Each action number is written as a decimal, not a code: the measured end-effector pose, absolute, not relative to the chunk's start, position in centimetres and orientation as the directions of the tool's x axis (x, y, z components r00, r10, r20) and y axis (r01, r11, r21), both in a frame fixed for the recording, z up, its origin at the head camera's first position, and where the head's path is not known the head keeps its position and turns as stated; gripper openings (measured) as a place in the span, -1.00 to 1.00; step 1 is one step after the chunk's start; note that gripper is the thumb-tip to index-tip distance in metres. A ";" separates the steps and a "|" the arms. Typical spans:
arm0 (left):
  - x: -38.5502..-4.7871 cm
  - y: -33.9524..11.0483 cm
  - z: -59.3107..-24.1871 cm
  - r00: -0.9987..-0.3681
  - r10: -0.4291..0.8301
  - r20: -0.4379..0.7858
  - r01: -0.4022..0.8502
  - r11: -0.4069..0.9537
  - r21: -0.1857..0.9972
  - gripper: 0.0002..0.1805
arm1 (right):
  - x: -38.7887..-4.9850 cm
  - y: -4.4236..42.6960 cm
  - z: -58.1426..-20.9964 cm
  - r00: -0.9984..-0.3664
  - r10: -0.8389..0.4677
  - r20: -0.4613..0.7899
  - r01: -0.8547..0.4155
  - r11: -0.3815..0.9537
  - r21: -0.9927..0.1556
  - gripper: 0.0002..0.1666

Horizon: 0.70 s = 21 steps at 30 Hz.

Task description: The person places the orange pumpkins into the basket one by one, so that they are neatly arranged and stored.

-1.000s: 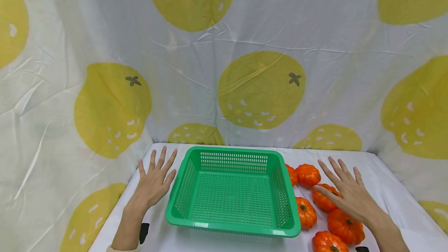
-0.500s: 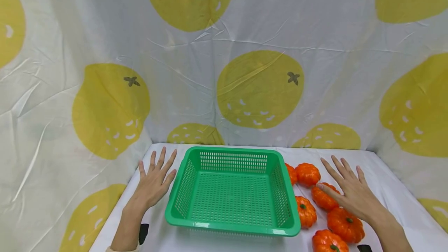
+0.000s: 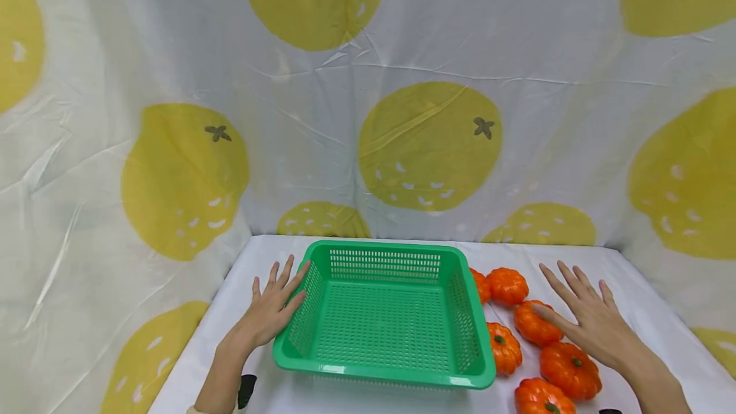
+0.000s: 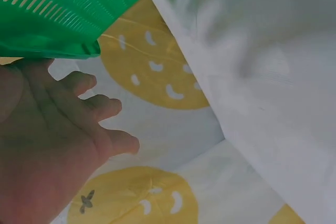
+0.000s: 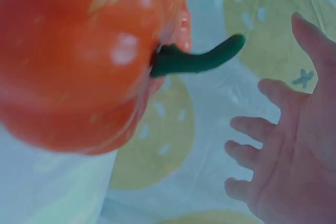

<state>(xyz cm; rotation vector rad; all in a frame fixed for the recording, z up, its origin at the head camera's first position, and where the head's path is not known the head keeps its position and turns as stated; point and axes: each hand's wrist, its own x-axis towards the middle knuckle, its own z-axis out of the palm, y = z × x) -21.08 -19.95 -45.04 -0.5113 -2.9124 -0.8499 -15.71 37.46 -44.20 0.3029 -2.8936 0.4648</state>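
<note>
Plainly, the green basket (image 3: pixel 382 328), its mesh floor in full view, stands on the white worktop (image 3: pixel 414 403) beside orange pumpkins (image 3: pixel 570 371), the left hand (image 3: pixel 271 306) splayed at its rim, the right hand (image 3: pixel 593 321) splayed near the pumpkins.

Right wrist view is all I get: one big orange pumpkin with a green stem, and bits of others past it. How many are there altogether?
Observer: The head view shows at least six pumpkins.
Visitor: Wow! Is there anything to put them in?
Observer: A green basket stands to their left, with nothing in it.
Visitor: And is anyone holding it?
Observer: The left grip, spread open, is at its left side, not curled round it.
</note>
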 end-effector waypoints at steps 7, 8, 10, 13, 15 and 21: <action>-21.0 -20.4 -45.8 -0.946 0.304 0.108 0.306 0.739 0.601 -0.36 | -14.4 39.2 -44.9 -0.976 -0.133 0.170 -0.180 0.935 -0.305 0.03; -21.1 -20.4 -45.9 -0.946 0.308 0.099 0.301 0.724 0.620 -0.36 | -14.2 39.6 -45.0 -0.977 -0.131 0.171 -0.179 0.935 -0.305 0.03; -21.2 -20.4 -46.2 -0.948 0.309 0.077 0.280 0.694 0.664 -0.36 | -13.9 40.2 -45.2 -0.978 -0.131 0.165 -0.178 0.934 -0.311 0.01; -21.3 -20.4 -46.6 -0.950 0.307 0.049 0.242 0.630 0.738 -0.36 | -13.5 40.8 -46.0 -0.979 -0.129 0.155 -0.174 0.929 -0.326 0.00; -21.2 -20.4 -46.9 -0.952 0.305 0.028 0.206 0.568 0.797 -0.36 | -13.0 41.1 -46.7 -0.981 -0.124 0.151 -0.169 0.926 -0.337 0.00; -21.1 -20.0 -47.5 -0.949 0.315 -0.019 0.093 0.336 0.937 -0.37 | -11.7 42.3 -49.0 -0.987 -0.112 0.115 -0.150 0.901 -0.407 -0.05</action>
